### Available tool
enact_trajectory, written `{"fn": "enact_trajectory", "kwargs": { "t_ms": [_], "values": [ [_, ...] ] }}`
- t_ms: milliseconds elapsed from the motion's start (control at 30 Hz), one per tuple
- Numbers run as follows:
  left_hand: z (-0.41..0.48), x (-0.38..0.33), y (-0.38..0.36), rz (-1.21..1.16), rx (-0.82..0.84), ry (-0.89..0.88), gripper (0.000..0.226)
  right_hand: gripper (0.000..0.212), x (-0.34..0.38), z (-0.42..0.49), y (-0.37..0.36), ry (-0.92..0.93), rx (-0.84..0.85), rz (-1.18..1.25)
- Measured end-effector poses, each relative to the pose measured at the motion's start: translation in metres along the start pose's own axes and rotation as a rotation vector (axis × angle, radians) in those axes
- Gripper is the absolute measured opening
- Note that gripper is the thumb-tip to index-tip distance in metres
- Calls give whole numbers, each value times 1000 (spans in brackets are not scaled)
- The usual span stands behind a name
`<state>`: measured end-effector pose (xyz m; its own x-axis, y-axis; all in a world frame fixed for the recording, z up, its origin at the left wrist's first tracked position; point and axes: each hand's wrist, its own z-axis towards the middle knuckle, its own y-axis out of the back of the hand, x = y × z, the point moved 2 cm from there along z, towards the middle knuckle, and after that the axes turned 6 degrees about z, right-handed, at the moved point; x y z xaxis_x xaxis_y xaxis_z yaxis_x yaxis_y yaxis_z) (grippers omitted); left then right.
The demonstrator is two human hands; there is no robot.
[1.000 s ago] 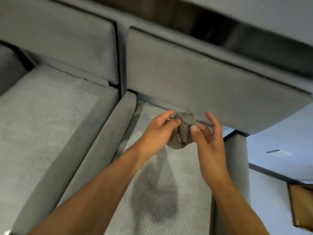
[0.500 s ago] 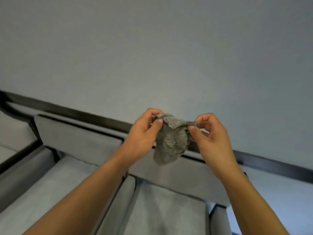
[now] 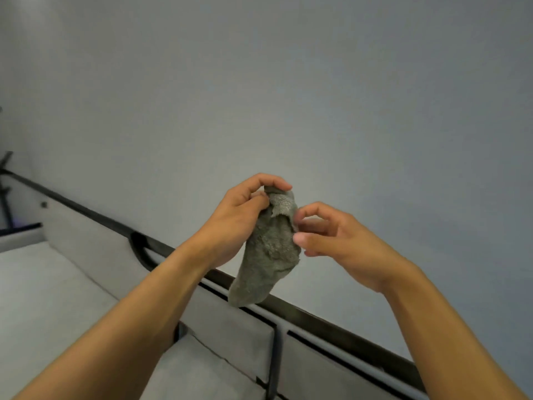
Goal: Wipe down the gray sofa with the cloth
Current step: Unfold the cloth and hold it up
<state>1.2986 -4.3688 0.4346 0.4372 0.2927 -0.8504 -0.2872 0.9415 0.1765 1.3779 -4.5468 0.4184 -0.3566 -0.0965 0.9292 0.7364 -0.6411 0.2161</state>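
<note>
Cloth held up, not yet on the sofa
The cloth point(image 3: 268, 249) hangs crumpled above the sofa point(image 3: 57, 298). The left hand point(image 3: 239, 223) pinches its top in a narrow grip, and the right hand point(image 3: 340, 241) curls beside it, grip unclear. The wiping seemingly remains.

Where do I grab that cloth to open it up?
Pinch the cloth at its folded right edge near the top, coming from the right. The left hand pinches its top corner, so it hangs down bunched, and that edge faces the right hand.
</note>
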Motion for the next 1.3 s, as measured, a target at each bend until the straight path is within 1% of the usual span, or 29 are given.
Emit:
{"fn": "enact_trajectory", "kwargs": {
  "t_ms": [100, 200, 300, 400, 433, 533, 600, 733, 800, 900, 933, 1000, 1033, 1100, 1167, 1300],
  "values": [
    [-7, -21, 36, 52, -86, 17, 49, 40, 14, 25, -26, 54, 88, 142],
    [-23, -35, 76, 129, -188, 54, 46, 42, 23, 51, -56, 93, 159, 225],
    [-50, -45, 117, 184, -286, 105, 41, 36, 32, 75, -90, 106, 220, 320],
    [-86, -55, 165, 220, -329, 141, 30, 17, 39, 95, -136, 131, 245, 332],
    [-98, -56, 180, 205, -320, 144, 31, 12, 41, 100, -152, 137, 248, 332],
    [-138, -62, 235, 217, -309, 168, 41, 7, 50, 119, -217, 130, 254, 376],
    [-159, -64, 266, 282, -349, 167, 41, 7, 60, 130, -256, 122, 248, 387],
    [-209, -68, 351, 379, -526, 105, 15, 5, 88, 156, -352, 127, 280, 416],
    [-233, -70, 401, 376, -593, 102, 19, 7, 107, 168, -403, 143, 307, 404],
    [-267, -74, 470, 374, -672, 139, 39, 13, 132, 188, -480, 160, 356, 377],
    [-276, -76, 487, 361, -705, 155, 39, 14, 138, 194, -501, 167, 374, 365],
    [-298, -80, 529, 312, -806, 171, 30, 17, 149, 210, -553, 168, 417, 340],
    [-310, -82, 552, 300, -846, 159, 30, 19, 153, 219, -580, 165, 437, 332],
    [-330, -84, 586, 323, -878, 120, 43, 23, 157, 233, -623, 159, 468, 321],
    [-353, -86, 621, 373, -906, 86, 47, 26, 159, 250, -670, 153, 501, 322],
    [-386, -83, 696, 424, -1004, 85, 34, 27, 156, 290, -759, 161, 553, 376]
  ]
}}
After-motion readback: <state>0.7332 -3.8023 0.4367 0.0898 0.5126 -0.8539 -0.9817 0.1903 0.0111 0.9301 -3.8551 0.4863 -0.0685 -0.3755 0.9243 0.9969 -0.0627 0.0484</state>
